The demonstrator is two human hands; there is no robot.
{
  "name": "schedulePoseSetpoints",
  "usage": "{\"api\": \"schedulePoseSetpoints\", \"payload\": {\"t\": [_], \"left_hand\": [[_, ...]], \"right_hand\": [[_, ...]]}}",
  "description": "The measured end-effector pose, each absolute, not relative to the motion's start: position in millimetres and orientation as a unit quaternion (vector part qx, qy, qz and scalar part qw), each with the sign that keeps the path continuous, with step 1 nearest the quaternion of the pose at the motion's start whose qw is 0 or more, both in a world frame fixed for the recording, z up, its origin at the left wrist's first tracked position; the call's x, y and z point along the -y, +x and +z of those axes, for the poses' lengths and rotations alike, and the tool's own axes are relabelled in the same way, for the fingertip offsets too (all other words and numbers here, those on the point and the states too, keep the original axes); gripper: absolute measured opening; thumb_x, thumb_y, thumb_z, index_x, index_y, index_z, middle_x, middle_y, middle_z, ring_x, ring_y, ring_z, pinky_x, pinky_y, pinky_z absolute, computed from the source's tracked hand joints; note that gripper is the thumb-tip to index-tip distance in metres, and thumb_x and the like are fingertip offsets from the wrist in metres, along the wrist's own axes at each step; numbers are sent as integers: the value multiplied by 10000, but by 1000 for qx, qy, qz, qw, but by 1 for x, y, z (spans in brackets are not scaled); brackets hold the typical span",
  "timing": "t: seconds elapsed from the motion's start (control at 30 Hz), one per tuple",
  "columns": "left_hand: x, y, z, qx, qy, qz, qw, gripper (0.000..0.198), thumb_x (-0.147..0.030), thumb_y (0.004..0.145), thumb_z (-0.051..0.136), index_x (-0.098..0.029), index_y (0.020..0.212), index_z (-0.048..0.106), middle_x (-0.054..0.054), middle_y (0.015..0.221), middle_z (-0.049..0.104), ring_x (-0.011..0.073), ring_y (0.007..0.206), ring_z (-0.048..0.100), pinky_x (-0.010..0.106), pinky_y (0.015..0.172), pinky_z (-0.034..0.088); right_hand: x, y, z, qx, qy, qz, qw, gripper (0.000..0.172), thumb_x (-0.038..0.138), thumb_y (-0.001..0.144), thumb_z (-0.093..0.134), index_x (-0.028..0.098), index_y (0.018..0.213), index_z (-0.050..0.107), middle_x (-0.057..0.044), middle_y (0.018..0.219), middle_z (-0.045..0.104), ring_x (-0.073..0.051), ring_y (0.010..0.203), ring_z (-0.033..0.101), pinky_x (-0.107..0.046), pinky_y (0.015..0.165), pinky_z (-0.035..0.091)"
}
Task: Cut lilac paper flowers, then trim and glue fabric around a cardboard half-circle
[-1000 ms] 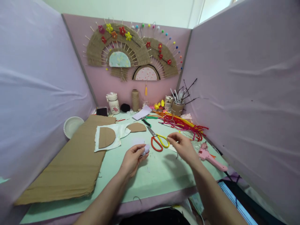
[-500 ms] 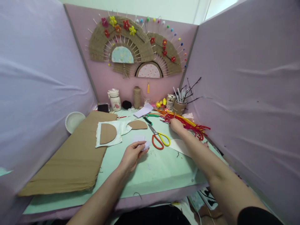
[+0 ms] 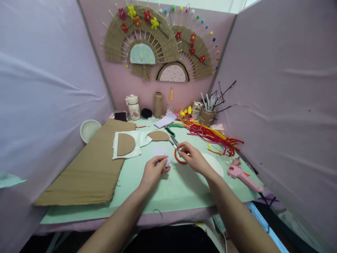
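My left hand [image 3: 155, 169] pinches a small pale lilac paper piece [image 3: 168, 161] over the front middle of the mint-green table [image 3: 192, 200]. Close by on the right, my right hand [image 3: 193, 156] grips a slim, silvery pen [image 3: 174, 146], its end pointing up and left; its exact type is hard to make out. Beneath that hand lie scissors with a red handle loop [image 3: 179, 158], partly covered. A white paper shape [image 3: 214, 164] rests under my right wrist. Ahead is a cardboard half-round [image 3: 158, 135]; another half-round [image 3: 125, 144] lies on white cloth [image 3: 138, 151].
Large cardboard [image 3: 86, 172] covers the left side, beside a white dish [image 3: 90, 130]. Red and yellow pipe cleaners [image 3: 216, 135] and a pink glue gun [image 3: 243, 175] lie right. A jar [image 3: 133, 107], twine spool [image 3: 158, 104] and twig pot [image 3: 207, 116] line the back.
My right hand has come back from the pipe cleaners toward my left hand, now with the pen in it. The left hand keeps hold of the paper piece. The view has shifted slightly.
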State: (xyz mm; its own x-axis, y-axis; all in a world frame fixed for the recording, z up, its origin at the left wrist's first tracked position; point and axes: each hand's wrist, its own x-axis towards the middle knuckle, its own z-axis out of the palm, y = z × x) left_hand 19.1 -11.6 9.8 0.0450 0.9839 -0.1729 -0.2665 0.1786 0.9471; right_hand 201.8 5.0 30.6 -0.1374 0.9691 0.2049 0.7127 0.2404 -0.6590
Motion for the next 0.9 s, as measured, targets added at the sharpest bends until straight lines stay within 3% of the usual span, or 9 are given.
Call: {"api": "schedulePoseSetpoints", "payload": {"t": [0.1,0.27,0.57,0.9], "left_hand": [[16,18,10,-468,421,496,598,256,-343,636,768,-135,781,735,61,757,668,145,574,631,284,577,571],[20,18,6,-460,465,481,584,271,-374,668,732,-141,805,751,80,804,681,153,638,609,259,552,569],[26,16,9,-472,461,455,598,294,-417,666,719,-147,782,730,62,836,641,163,719,592,276,579,577],[27,12,9,-481,476,477,560,269,-417,677,709,-152,729,713,42,765,657,167,706,577,265,619,498]], "right_hand": [[8,185,26,725,-536,237,362,191,246,879,501,210,1062,537,31,760,621,-134,689,583,-243,655,458],[14,171,19,704,-521,263,404,117,253,835,564,192,904,635,-16,784,661,-159,714,599,-270,664,451],[27,164,9,664,-533,290,437,136,214,814,584,177,900,683,-41,824,705,-158,698,612,-258,633,455],[38,161,15,662,-520,300,449,121,228,829,584,183,893,675,-33,839,698,-159,713,616,-256,619,459]]}}
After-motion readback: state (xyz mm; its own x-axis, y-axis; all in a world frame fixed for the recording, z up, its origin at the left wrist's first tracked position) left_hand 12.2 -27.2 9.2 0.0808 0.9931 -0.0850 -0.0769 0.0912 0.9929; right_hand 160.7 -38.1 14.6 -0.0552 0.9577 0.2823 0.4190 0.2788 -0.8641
